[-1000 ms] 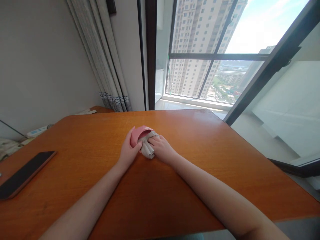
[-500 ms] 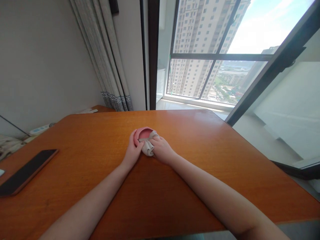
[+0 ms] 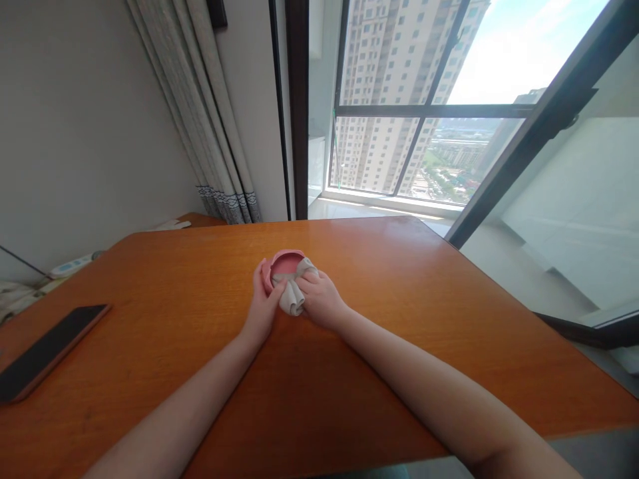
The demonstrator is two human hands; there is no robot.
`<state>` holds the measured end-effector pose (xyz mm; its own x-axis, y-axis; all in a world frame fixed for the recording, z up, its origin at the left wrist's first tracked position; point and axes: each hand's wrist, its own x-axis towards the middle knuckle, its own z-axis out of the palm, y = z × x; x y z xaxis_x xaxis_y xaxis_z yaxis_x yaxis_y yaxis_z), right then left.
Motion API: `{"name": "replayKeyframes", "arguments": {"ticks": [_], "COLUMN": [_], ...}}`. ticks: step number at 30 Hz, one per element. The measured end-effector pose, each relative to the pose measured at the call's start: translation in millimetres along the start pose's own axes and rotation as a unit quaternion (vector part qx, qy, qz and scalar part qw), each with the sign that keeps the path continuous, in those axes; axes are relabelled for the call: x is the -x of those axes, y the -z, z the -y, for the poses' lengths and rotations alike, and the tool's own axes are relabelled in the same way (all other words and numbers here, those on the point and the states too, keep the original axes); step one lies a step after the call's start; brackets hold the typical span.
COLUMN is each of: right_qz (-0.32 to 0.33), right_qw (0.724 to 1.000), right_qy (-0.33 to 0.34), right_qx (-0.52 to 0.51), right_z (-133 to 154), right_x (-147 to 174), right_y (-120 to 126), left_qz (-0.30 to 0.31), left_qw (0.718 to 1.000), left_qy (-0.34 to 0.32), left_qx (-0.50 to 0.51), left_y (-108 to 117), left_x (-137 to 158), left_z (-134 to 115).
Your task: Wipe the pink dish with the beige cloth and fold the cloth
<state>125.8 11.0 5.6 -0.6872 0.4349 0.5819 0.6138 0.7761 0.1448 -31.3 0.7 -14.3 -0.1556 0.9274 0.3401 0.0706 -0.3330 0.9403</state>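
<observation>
A round pink bowl (image 3: pixel 285 263) is tilted over the middle of the table, its hollow side partly toward me. My left hand (image 3: pixel 262 296) grips its left edge, the thumb at the near side and the fingers behind the rim. A light grey cloth (image 3: pixel 292 298) hangs in folds over the near right part of the bowl. My right hand (image 3: pixel 320 296) is closed on the cloth, pressing it at the bowl's right rim. The fingertips of the right hand are partly hidden in the folds.
The wooden table (image 3: pixel 174 279) spreads out around my hands. A dark flat slab with a reddish-brown edge (image 3: pixel 50 349) lies at the left. Beyond the far edge are a curtain (image 3: pixel 219 146) and a window (image 3: pixel 399 113). A white remote-like object (image 3: pixel 72 265) rests at far left.
The bowl has turned a little, showing more of its inside. The cloth and right hand have shifted slightly along its rim. The whole view has moved a little.
</observation>
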Motion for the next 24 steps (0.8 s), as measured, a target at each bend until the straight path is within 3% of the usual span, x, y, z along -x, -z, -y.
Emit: {"name": "replayKeyframes", "arguments": {"ticks": [5, 8, 13, 16, 21, 24], "right_qz": [0.033, 0.036, 0.034, 0.034, 0.032, 0.053], "right_qw": [0.999, 0.999, 0.997, 0.998, 0.999, 0.998], "right_qy": [0.009, 0.032, 0.073, 0.062, -0.003, 0.003], "right_qx": [-0.019, -0.007, 0.001, 0.005, -0.002, -0.017], "right_z": [-0.4, -5.8, -14.6, -12.5, -0.9, -1.8], "right_x": [-2.7, -5.1, -4.3, -1.4, -0.3, -1.1], "right_y": [0.3, 2.3, 3.8, -0.4, -6.0, -5.4], "left_qz": [-0.026, -0.036, 0.01, 0.002, -0.032, -0.029], "left_qw": [0.999, 0.999, 0.998, 0.998, 0.999, 0.999], "left_qy": [0.022, -0.003, 0.032, 0.033, 0.021, 0.024], "left_qx": [0.006, -0.009, -0.058, -0.061, 0.017, -0.027], "left_y": [-3.8, 2.1, 16.1, 14.5, -0.2, 2.4], "left_x": [2.0, -6.0, -18.0, -14.6, -2.4, -5.3], "left_z": [6.5, 4.1, -3.9, 0.0, 6.7, 1.9]}}
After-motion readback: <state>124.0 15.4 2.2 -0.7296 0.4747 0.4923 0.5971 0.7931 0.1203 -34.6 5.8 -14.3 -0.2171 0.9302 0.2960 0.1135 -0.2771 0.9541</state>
